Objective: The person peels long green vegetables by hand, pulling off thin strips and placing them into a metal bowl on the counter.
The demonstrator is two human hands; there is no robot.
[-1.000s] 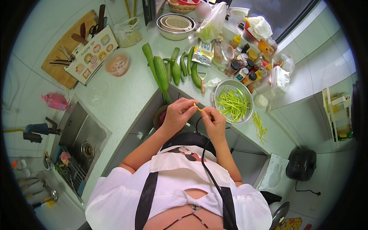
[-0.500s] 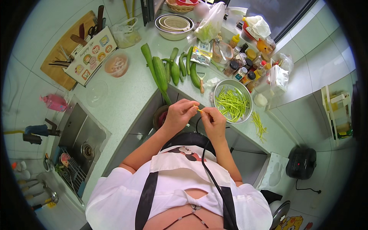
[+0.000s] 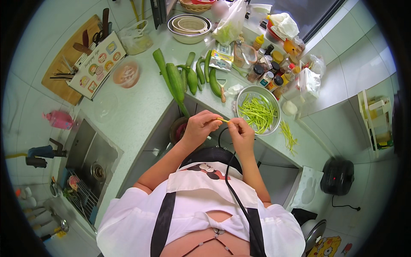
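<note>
while clamped on a green stem [image 3: 223,120], fingers [image 3: 209,115] of both hands [image 3: 199,129] [image 3: 242,136] near pale counter [image 3: 139,103], tiled walls [image 3: 364,49] beyond

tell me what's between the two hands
The head view shows a thin yellow-green stem, held by the left hand on one side and the right hand on the other.

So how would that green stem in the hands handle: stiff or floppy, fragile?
The green stem is probably fairly stiff: its short span between the left hand and right hand looks straight. It is likely light, being so thin. It may snap if bent; the bowl holds many similar slim lengths.
</note>
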